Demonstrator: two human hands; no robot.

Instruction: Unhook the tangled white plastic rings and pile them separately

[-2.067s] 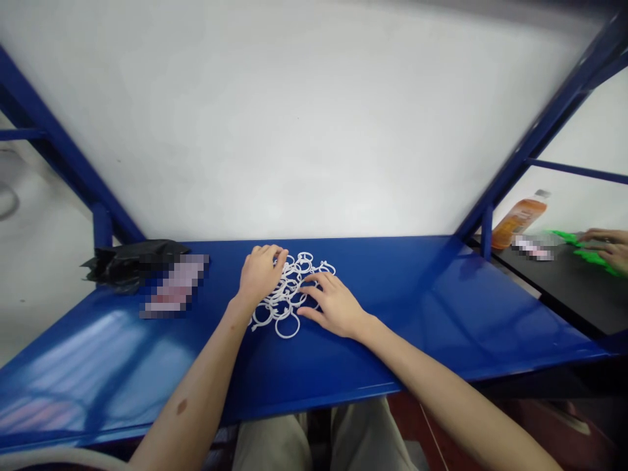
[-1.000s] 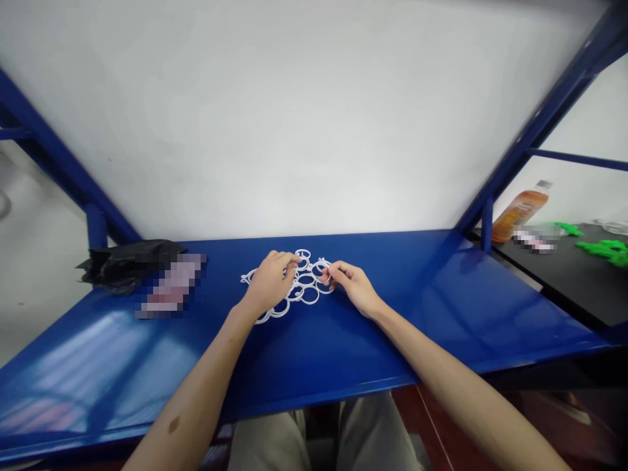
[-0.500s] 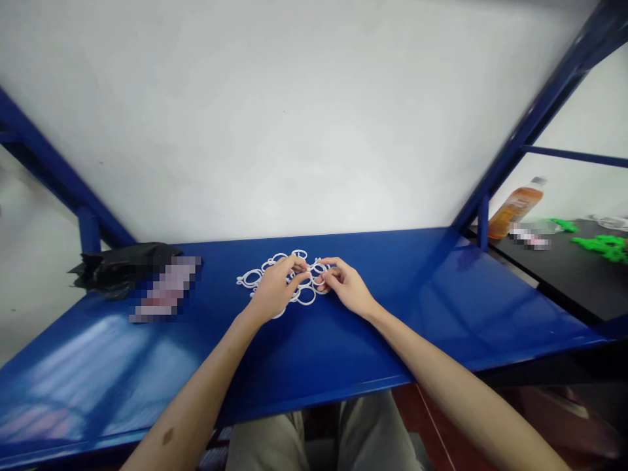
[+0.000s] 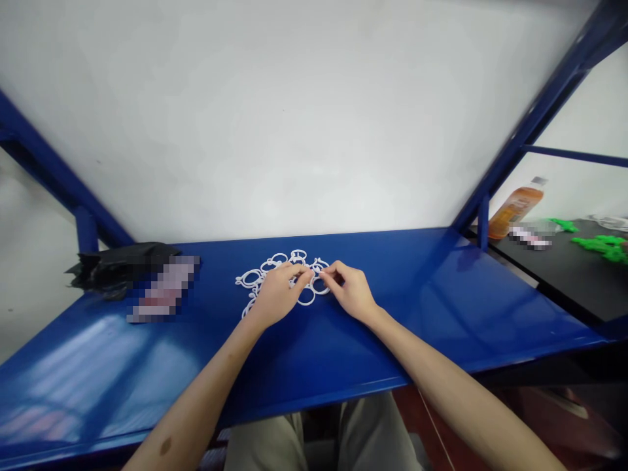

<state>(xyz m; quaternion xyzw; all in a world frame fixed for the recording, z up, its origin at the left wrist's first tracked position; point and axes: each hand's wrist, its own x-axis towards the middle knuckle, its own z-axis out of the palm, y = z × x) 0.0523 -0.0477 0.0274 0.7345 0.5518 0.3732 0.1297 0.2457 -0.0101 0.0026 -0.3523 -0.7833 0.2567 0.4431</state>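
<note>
Many white rings (image 4: pixel 307 304), left hand (image 4: pixel 282 291) and right hand (image 4: pixel 354 288) pinching them, exact hold hidden

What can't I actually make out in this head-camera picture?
Head view, white rings: some covered by the left hand, so no full count.
Head view, right hand: its grip on any ring is too small to tell.
Head view, pixelated item: details lost to the blocks.
Head view, bottle: label too small and blurred.
Head view, green pieces: cut off by the right edge.
</note>
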